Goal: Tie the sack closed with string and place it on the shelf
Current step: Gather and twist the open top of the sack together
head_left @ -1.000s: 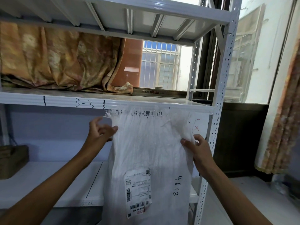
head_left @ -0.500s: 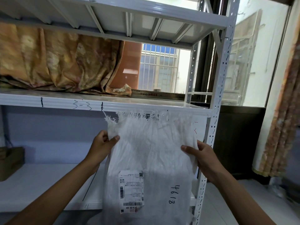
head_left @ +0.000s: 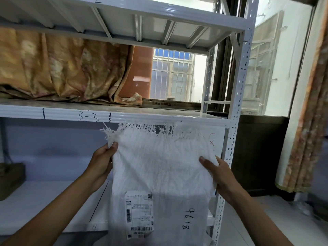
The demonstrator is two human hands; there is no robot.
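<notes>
A white woven sack (head_left: 159, 166) hangs upright in front of the white metal shelf unit (head_left: 159, 118), its frayed open top just below the middle shelf edge marked "3-3". It carries a shipping label (head_left: 139, 216) and handwritten digits low on its front. My left hand (head_left: 102, 164) pinches the sack's upper left edge. On the upper right edge my right hand (head_left: 218, 174) grips the cloth, thumb across the front. No string is in view.
An orange-brown patterned cloth (head_left: 62, 68) fills the left of the middle shelf. A brown box (head_left: 10, 180) sits at the far left of the lower shelf (head_left: 44, 210). The perforated upright post (head_left: 236, 121) stands right of the sack, a curtain (head_left: 308, 121) farther right.
Both hands have slid down the sack's sides, the left closing from loose fingers into a pinch on the edge. The sack's top has sunk slightly below the shelf edge.
</notes>
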